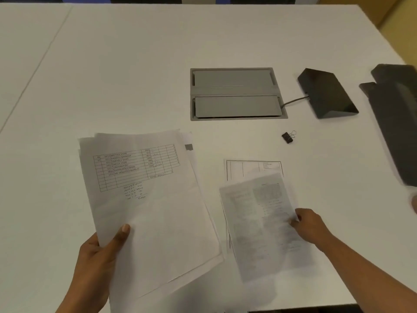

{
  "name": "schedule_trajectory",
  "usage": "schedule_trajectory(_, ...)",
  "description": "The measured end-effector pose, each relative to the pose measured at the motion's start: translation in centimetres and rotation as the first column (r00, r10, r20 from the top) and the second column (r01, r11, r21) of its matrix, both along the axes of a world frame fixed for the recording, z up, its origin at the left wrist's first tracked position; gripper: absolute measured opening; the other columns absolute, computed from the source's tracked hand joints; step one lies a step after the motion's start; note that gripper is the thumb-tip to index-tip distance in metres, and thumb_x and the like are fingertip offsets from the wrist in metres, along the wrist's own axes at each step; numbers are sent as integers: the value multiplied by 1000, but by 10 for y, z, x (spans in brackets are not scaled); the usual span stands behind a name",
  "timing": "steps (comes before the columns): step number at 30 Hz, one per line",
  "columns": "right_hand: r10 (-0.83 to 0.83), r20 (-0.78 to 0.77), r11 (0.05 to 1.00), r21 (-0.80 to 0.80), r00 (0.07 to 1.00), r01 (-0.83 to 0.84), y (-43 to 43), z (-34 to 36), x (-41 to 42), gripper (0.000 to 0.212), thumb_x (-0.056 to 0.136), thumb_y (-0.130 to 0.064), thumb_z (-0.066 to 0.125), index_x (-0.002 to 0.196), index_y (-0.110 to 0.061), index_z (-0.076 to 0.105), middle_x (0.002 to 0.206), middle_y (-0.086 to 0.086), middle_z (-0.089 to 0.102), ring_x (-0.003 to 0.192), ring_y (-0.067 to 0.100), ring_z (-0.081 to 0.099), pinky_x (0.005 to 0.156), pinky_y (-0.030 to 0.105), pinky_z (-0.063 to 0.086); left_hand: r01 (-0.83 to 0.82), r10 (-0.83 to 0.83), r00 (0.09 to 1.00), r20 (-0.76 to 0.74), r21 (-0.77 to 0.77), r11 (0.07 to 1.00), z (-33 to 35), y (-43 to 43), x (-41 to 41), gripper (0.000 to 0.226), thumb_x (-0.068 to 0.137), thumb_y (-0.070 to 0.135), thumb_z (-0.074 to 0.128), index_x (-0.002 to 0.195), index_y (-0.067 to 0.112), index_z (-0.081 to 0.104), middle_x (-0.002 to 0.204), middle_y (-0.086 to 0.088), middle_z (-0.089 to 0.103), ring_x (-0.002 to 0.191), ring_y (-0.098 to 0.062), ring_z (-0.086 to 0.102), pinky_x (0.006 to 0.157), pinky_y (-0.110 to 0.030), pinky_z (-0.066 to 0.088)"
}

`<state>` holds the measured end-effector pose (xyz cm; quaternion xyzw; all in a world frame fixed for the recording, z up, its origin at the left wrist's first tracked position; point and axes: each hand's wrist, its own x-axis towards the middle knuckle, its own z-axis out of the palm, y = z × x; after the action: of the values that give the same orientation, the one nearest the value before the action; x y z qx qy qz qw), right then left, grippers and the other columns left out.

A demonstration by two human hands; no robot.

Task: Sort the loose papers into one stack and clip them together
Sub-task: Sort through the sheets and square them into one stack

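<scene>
Papers are held in two places: a fanned stack (144, 195) is gripped at its lower left corner by the left hand (99, 254), thumb on top, and a blurred printed sheet (264, 222) is pinched at its right edge by the right hand (306, 224), partly lifted above another sheet (252, 169) lying flat on the counter (112, 64). The stack's edges are seen to be misaligned, with several sheets splayed out at the top and right, so a slide-out of the lower pages is judged the main risk if the stack is tilted further while held only at one corner. The lifted sheet is held by a narrow pinch at one side; it could be creased or could swing and drag the sheet beneath it toward the near edge of the counter, which lies close to the papers' lower ends. Should the bottom sheet be overlooked under the lifted one, an incomplete stack would be clipped. The binder clip (288, 137) rests apart from both piles, beyond the right-hand papers, near the recessed cable box (237, 93) and the dark wedge-shaped device (327, 93); both hands are occupied, so a reach for it before the pages are squared would likely leave uneven edges caught in the clip. Whether more sheets lie beneath the blurred one cannot be told.
</scene>
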<state>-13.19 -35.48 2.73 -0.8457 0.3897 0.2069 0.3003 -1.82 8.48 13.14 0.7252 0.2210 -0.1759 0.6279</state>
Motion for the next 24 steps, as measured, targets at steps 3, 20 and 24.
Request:
schedule_trajectory(3,-124,77,990,72,989,119,-9,0,4,11,92,-14,64,94,-6,71,86,6,68,81,24,63,67,28,47,32,-32,999,-2,-27,999,-2,-10,-2,21,86,28,69,97,10,73,84,-6,80,80,-33,71,76,-42,55)
schedule_trajectory(20,-364,-90,927,-130,927,351,34,-12,39,100,51,-49,92,123,-3,40,117,16,62,105,35,63,85,43,53,106,-106,994,9,-11,994,-3,-24,-19,80,28,75,84,89,24,78,88,-5,80,72,-24,75,71,-41,57)
schedule_trajectory(24,-426,-140,905,-89,894,417,32,-8,48,108,49,-40,96,130,0,36,130,20,48,114,34,57,80,39,49,110,-110,994,-11,-8,994,-5,-25,-19,84,28,75,84,91,19,77,89,-6,80,73,-25,75,70,-41,58)
